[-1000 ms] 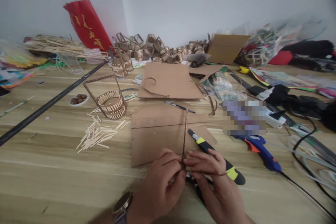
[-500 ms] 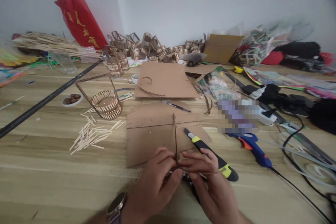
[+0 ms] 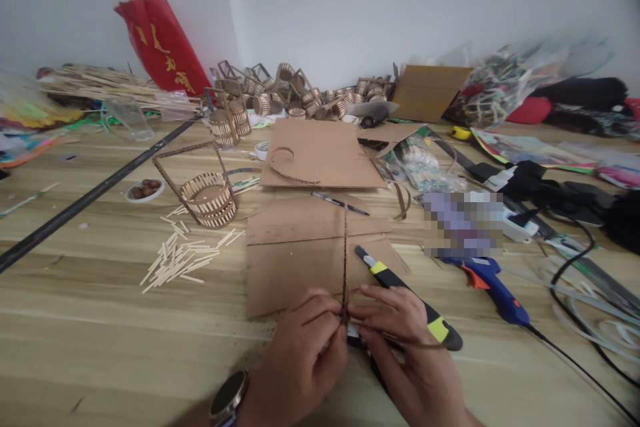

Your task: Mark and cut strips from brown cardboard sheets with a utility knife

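Note:
A thin corrugated cardboard strip [image 3: 345, 250] stands up from between my hands, its far end above the flat cardboard sheet [image 3: 287, 280]. My left hand [image 3: 307, 340] is closed, thumb and fingers pinching the strip near its lower end. My right hand [image 3: 405, 337] is closed against the same spot from the right; a length of the strip runs out rightward below its fingers. A dark object with a pale part lies under my hands, mostly hidden, its kind unclear. Beside my right hand lies a black and yellow utility knife [image 3: 400, 287].
A blue glue gun [image 3: 495, 287] with a cord lies at right. Small wooden sticks [image 3: 175, 260], a slatted basket [image 3: 207, 200] and a white bowl [image 3: 145, 191] of brown balls are at left. A pen [image 3: 340, 203] and cardboard [image 3: 320, 147] are ahead; several small baskets [image 3: 300, 93] pile up behind.
The strip between my hands has straightened upright, and a length of it now shows to the right of my right hand. The whole view has shifted slightly.

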Available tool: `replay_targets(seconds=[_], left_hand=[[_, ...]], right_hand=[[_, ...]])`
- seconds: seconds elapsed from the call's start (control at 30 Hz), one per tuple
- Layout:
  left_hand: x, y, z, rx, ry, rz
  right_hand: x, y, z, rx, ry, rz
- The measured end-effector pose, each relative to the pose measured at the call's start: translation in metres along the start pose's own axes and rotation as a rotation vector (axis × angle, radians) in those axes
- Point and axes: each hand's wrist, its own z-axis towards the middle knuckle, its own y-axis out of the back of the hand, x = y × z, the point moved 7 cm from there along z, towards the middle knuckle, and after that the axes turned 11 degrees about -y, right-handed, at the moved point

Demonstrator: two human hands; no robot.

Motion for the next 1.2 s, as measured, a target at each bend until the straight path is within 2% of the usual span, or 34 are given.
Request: replay_targets(seconds=[0.1, 0.23, 0.3, 0.57, 0.67, 0.87, 1.0, 1.2], left_hand=[[-0.001, 0.001, 0.001, -0.008, -0.005, -0.013], [0.001, 0.001, 0.002, -0.005, 0.0, -0.052], [0.001, 0.0, 0.003, 0.001, 0.002, -0.07], [0.006, 0.0, 0.001, 0.0, 0.08, -0.129], [0.007, -0.001, 0.0, 0.01, 0.096, -0.1], [0.004, -0.002, 0.0, -0.005, 0.025, -0.076], [0.004, 0.0, 0.001, -0.011, 0.031, -0.08], [0.003, 0.0, 0.003, 0.016, 0.035, -0.131]], right_hand=[[-0.003, 0.0, -0.001, 0.01, -0.044, 0.007], [-0.016, -0.002, -0.004, 0.016, -0.203, 0.148], [-0.02, -0.002, -0.005, 0.016, -0.237, 0.181], [0.002, 0.003, -0.003, 0.028, 0.036, 0.022], [0.006, 0.001, -0.001, 0.037, 0.062, 0.047], [0.003, -0.003, 0.003, 0.04, 0.033, 0.046], [-0.004, -0.003, 0.002, 0.049, -0.042, 0.095], [-0.017, -0.002, 0.0, 0.031, -0.267, 0.29]])
